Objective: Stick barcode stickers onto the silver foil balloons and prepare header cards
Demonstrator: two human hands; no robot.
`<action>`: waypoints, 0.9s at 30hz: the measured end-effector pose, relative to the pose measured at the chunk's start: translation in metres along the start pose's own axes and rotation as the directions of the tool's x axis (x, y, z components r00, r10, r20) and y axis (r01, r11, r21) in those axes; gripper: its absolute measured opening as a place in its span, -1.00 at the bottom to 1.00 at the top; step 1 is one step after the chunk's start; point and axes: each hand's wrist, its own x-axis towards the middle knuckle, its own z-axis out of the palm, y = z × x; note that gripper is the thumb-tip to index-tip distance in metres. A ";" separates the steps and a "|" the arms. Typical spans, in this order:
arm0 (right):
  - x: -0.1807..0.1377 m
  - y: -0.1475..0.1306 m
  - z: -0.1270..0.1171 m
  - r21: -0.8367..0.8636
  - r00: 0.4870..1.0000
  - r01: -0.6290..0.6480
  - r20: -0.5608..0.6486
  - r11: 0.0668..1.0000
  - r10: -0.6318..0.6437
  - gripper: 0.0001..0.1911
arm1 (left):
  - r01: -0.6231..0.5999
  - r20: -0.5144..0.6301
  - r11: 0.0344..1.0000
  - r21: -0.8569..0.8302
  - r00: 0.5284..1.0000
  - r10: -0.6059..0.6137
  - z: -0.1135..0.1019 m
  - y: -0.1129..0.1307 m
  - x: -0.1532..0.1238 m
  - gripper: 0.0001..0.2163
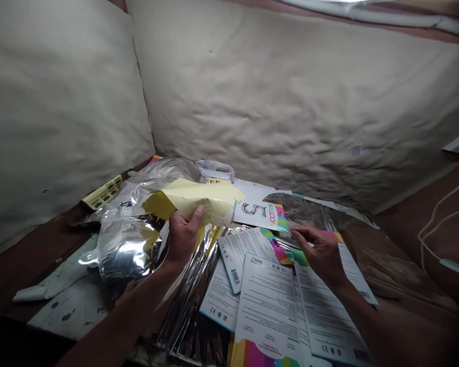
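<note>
My left hand [182, 235] is closed on a yellow sheet [214, 194], its thumb lying on top and the fingers hidden underneath. The sheet bends upward and looks blank on this side. Just right of it is a packet with a balloon card [257, 214], printed with a silver 5 and the word BALLOON beside rainbow stripes. My right hand [318, 250] pinches the clear plastic at the packet's right end. Below both hands lie several printed cards [265, 300] with text, barcodes and rainbow edges, overlapping one another.
Shiny silver foil balloons [128, 250] are heaped at the left. A yellow label sheet [102, 192] with dark printed labels leans by the left wall. Brown plastic [390, 255] covers the right side, where a white cord [430, 224] hangs. Padded pale walls [290, 102] close off the back.
</note>
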 end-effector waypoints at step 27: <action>-0.102 -0.031 -0.041 -0.113 0.994 0.106 0.022 0.988 -0.104 -0.80 | -0.054 0.029 0.998 -0.016 0.998 0.054 0.006 -0.018 0.001 -0.70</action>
